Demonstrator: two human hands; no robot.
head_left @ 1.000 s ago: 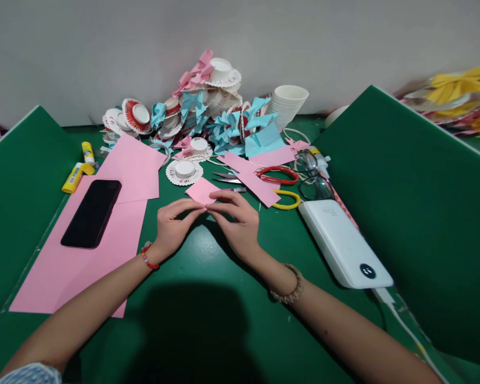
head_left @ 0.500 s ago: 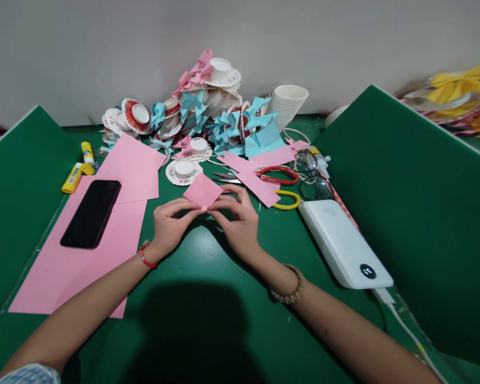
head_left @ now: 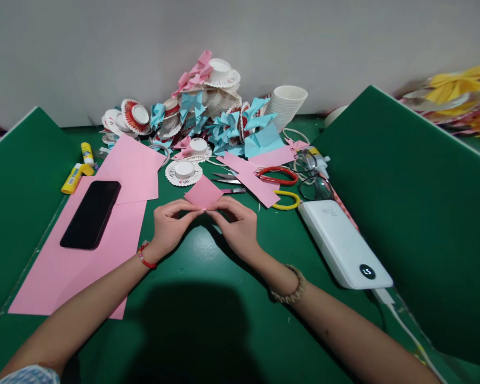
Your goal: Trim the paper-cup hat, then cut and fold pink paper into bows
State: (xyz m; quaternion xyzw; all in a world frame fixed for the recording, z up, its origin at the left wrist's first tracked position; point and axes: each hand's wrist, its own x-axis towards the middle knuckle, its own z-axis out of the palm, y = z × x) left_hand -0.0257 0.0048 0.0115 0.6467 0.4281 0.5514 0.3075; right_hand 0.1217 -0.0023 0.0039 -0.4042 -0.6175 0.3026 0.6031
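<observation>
A small pink paper square [head_left: 204, 192] is turned corner-down between my hands, above the middle of the green table. My left hand [head_left: 171, 225] pinches its near corner from the left, thumb and fingers pressed together. From the right, my right hand [head_left: 239, 226] pinches the same corner, and the two sets of fingertips nearly meet. Those fingertips hide the corner's exact shape. Just beyond lies a white fringed paper-cup piece [head_left: 184, 172]. Scissors with red handles [head_left: 278, 175] and scissors with a yellow handle [head_left: 287, 200] lie right of the paper, partly beneath pink strips [head_left: 260, 186].
Left, a black phone [head_left: 91, 214] rests on large pink sheets [head_left: 84, 266] near glue sticks [head_left: 72, 178]. Behind is a heap of cup-and-bow pieces [head_left: 224, 125] beside stacked paper cups [head_left: 288, 104]. Eyeglasses [head_left: 316, 186] and a cabled white power bank [head_left: 344, 245] lie right, between green side panels [head_left: 416, 213].
My right hand's fingers have lowered and drawn together at the paper's near corner, uncovering more of the scissor blade behind. The pink square's top has shifted very slightly; my left hand stays put.
</observation>
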